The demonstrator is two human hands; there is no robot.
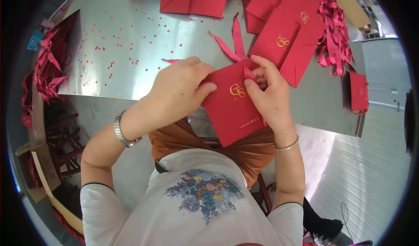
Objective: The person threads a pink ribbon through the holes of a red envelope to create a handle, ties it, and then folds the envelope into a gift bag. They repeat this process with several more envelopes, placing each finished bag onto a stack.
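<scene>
A flat red paper gift bag point(227, 119) with gold lettering is tilted over my lap, at the table's near edge. My left hand point(183, 82) is closed on the bag's upper left edge, thumb on the front. At the upper right edge, my right hand point(269, 91) pinches a short end of red ribbon point(248, 74) against the bag's front. Two longer tails of the ribbon point(237, 36) stretch over the table behind the bag. The fingers behind the bag are partly hidden.
The metal table point(131, 41) is scattered with small red paper dots. Several flat red bags point(279, 39) overlap at the back right, beside a heap of loose ribbons point(334, 28). Bags with ribbons point(52, 58) are piled at the left. A cardboard box point(46, 169) stands lower left.
</scene>
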